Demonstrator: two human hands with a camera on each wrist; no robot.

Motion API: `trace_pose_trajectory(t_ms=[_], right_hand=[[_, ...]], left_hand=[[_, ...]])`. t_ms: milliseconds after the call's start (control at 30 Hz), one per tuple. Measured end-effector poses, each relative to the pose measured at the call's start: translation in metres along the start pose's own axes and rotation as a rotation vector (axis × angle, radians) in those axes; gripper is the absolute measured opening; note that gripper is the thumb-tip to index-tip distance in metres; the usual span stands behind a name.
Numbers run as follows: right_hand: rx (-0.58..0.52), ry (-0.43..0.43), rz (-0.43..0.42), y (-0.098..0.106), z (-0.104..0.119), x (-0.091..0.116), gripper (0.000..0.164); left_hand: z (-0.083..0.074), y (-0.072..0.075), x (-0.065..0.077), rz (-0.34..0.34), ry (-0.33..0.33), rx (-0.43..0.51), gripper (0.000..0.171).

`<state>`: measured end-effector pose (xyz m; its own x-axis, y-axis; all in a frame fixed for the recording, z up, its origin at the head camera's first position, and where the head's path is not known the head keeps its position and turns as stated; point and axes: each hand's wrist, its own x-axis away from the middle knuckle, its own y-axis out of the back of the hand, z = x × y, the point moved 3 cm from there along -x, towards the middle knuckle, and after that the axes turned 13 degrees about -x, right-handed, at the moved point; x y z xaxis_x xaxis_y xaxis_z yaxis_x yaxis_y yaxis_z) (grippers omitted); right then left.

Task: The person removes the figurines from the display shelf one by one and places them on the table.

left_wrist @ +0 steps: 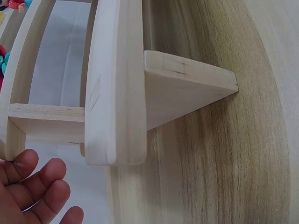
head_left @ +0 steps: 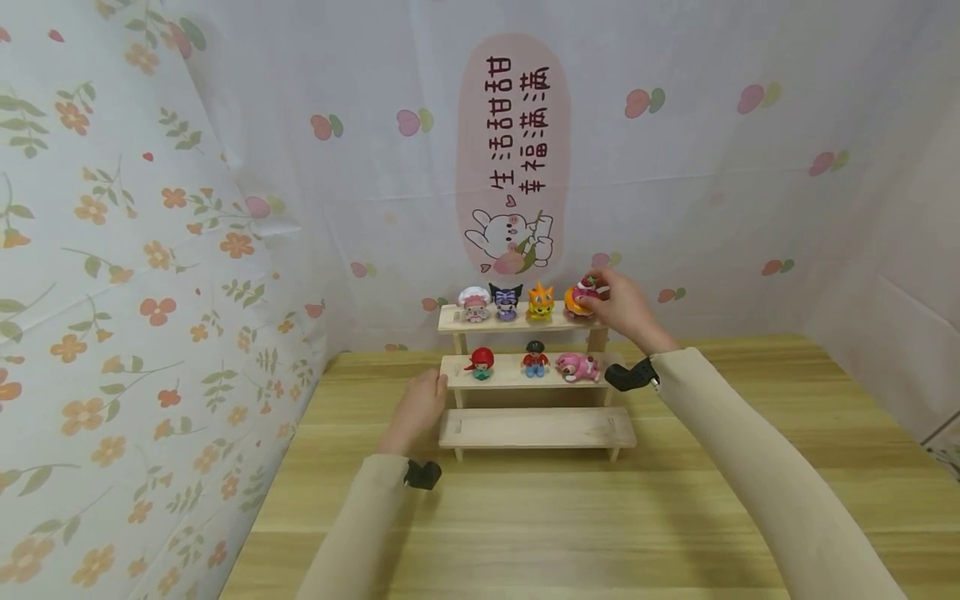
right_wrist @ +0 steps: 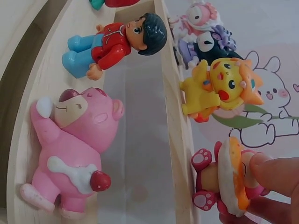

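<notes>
My right hand [head_left: 626, 308] pinches a pink figurine [right_wrist: 205, 179] with an orange-and-white ring round it, at the right end of the top shelf. Its paw-marked feet meet the shelf board. My left hand [head_left: 417, 407] holds the left end of the middle shelf of a wooden display stand [head_left: 536, 427]; in the left wrist view its fingers [left_wrist: 49, 175] are bent beside that end, and the thumb is hidden. Near the right hand stands a yellow figurine [right_wrist: 219, 88] with orange pointed headgear. On the middle shelf below lies a pink bear figurine [right_wrist: 77, 149].
Left on the top shelf stand a white-hatted figurine [head_left: 474, 304] and a black-hooded one [head_left: 507, 302]. The middle shelf also bears a red-haired figurine [head_left: 482, 363] and a red-jacketed boy figurine [head_left: 535, 359]. Behind the stand hangs a printed cloth [head_left: 375, 208] above the wooden table [head_left: 540, 525].
</notes>
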<state>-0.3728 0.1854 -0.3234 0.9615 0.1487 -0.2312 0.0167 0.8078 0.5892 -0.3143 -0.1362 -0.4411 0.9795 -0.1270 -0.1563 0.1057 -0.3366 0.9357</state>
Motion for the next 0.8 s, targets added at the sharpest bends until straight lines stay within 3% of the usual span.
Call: trace_pose_trajectory(t_ms=[567,800], right_hand=[[-0.016,0.088,-0.109,0.023,-0.012,0.028,0.043],[-0.037,0.065,-0.124,0.039,-0.02,0.05,0.045]], left_hand=[[0.0,-0.002,-0.003,-0.003,0.007,0.007,0.029],[0.001,-0.001,-0.004,-0.005,0.004,0.013,0.028]])
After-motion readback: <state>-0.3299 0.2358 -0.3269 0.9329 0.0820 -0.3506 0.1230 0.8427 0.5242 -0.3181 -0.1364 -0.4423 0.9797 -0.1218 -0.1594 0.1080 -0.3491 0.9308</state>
